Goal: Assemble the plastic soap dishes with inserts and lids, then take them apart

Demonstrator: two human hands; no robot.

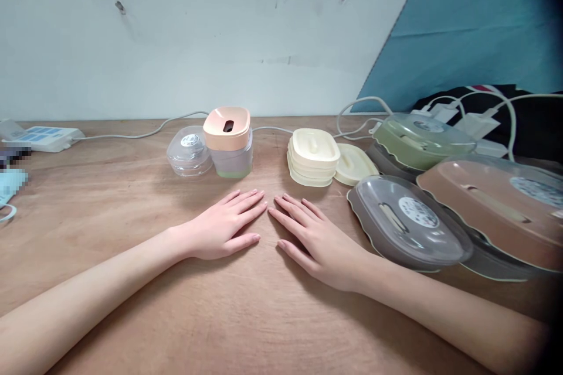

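Both of my hands rest palm down on the wooden table (211,316), fingers stretched out, holding nothing. My left hand (226,225) lies in front of a stack of square cups (227,135), peach on top, greyish and green below, with a dark slot in the uppermost. Clear round lids (190,152) with a white label stand to that stack's left. My right hand (310,234) lies in front of a pile of cream square lids (314,152); one more cream lid (355,164) is beside the pile. The two hands' fingertips nearly meet but stay apart.
Right of my right hand sit a grey lidded container (378,222), a brown one (475,193) and a green one (422,140). Behind them are white plugs with cables (477,123). At far left are a white box (48,137) and a blue face mask (11,187).
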